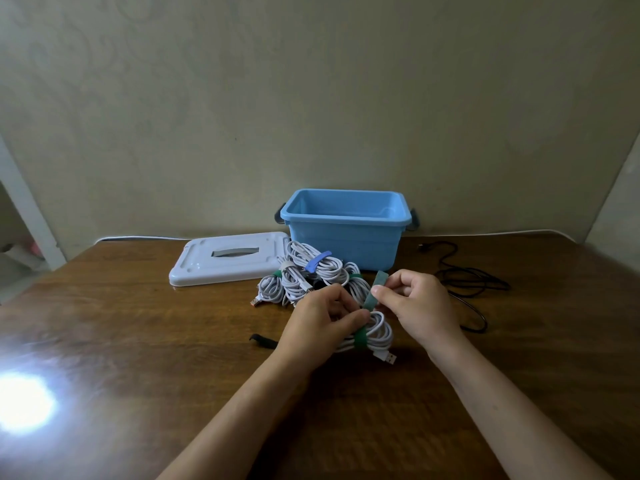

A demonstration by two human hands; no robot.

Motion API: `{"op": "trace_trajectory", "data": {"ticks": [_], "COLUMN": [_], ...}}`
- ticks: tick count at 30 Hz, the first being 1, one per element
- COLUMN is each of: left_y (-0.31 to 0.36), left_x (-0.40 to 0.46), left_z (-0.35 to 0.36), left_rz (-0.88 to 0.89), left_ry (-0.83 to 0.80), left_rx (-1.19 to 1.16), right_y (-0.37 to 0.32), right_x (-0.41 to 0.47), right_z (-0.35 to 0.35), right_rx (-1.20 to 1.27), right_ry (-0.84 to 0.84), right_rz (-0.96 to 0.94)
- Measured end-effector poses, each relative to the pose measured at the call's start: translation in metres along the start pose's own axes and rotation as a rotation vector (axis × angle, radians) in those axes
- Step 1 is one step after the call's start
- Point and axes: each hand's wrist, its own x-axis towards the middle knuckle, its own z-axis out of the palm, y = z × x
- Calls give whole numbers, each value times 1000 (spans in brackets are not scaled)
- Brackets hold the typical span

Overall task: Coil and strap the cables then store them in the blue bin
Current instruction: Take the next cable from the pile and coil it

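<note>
table [145,341]: wood, glossy varnished finish with a bright glare patch. blue bin [343,239]: smooth plastic, slight sheen. grey lid [221,268]: smooth plastic. white coiled cable [377,332]: smooth jacket, metal usb plug. green strap [372,294]: matt, probably fabric hook-and-loop. wall [311,98]: matt, faintly textured.

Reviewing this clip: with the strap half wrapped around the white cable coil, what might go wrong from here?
1. The right hand pinches only the free end of the green strap; if that grip slips, the wrap may loosen and the white cable coil held by the left hand could spring open.
2. The USB plug sticks out of the coil and might snag.
3. The black cable lies loose and uncoiled beside the blue bin, easy to overlook.
</note>
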Motion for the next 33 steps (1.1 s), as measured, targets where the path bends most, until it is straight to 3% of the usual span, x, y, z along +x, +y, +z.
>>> {"op": "trace_trajectory", "data": {"ticks": [12,18,33], "left_y": [0,1,-3], "left_x": [1,6,3], "left_z": [1,4,-15], "left_rz": [-5,-37,-85], "left_ry": [-185,-178,-138], "left_rx": [-55,-84,-290], "right_y": [-1,-5,-21], "right_x": [-3,-10,-25], "right_z": [5,2,-4], "right_rx": [-50,-51,158], "right_ry": [64,158,8], "right_rz": [-94,-239,-388]}}
